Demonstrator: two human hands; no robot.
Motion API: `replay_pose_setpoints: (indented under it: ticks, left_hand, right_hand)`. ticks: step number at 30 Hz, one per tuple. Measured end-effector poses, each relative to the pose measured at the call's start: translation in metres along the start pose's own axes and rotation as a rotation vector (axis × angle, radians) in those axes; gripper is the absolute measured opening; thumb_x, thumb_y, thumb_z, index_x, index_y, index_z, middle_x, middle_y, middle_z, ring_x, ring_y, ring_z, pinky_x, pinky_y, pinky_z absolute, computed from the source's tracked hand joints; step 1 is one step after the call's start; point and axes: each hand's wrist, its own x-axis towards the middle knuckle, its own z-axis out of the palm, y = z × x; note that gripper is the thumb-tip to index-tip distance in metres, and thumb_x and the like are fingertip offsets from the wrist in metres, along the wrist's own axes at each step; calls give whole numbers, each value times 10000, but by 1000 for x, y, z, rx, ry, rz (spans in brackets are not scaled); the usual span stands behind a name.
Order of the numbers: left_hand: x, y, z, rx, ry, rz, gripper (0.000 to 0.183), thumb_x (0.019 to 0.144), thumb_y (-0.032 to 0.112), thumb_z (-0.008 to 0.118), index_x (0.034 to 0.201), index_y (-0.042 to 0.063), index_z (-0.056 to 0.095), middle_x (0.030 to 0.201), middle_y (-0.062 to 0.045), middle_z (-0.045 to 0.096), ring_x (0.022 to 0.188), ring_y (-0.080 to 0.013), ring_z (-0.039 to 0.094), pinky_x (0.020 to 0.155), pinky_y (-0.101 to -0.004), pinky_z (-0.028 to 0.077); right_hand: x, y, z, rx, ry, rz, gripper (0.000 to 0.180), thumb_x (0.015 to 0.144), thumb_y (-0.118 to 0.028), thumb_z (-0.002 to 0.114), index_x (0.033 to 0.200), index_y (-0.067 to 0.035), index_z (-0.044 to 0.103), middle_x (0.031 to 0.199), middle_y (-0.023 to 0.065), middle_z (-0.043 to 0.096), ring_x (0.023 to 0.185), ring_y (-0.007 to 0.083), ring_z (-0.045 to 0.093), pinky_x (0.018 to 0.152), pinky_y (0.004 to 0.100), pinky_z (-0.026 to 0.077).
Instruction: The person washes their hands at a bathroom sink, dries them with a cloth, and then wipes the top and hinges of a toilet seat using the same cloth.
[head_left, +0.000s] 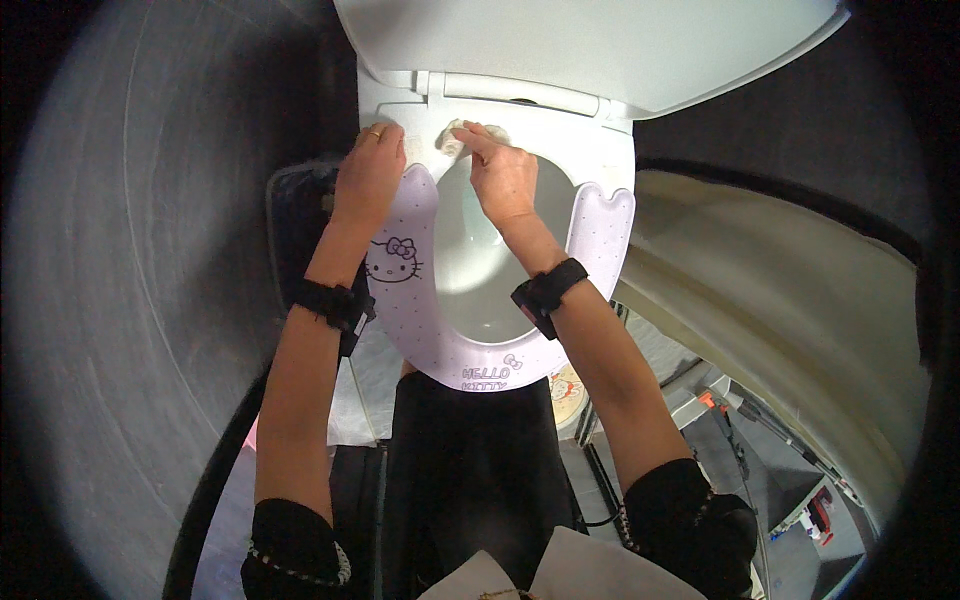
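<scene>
My right hand (501, 169) presses a crumpled whitish wipe (452, 139) onto the rear rim of the white toilet seat (555, 135), just behind the bowl opening. To its left, my left hand (371, 169) rests at the seat's left rear edge, fingers bent together; whether anything lies under them is hidden. A lilac toilet seat cover (405, 315) with a cartoon cat print lies around the sides and front of the seat. Its left rear end is beside my left hand. The toilet bowl (480, 247) shows through the opening. The raised white lid (600, 45) stands behind the hinge.
A dark bin-like container (300, 225) stands left of the toilet, beside a grey wall (187, 262). On the right hangs a beige curtain-like sheet (757, 277). Lower right, a corner shelf (810, 510) holds small bottles. A round patterned mat (568, 394) is partly visible below the seat.
</scene>
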Motion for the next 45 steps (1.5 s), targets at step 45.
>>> replay_pose_setpoints:
  ticks: [45]
  left_hand:
    - [-7,-6,-3,-252,-39,37,220,776,77,616,985,46,555,1025,-98,544,1005,-297,503,829,-380,446]
  right_hand:
    - [-7,-36,37,267,173,288,379,638,-22,705,964,-108,531,1355,108,436,1306,296,337,1010,422,274]
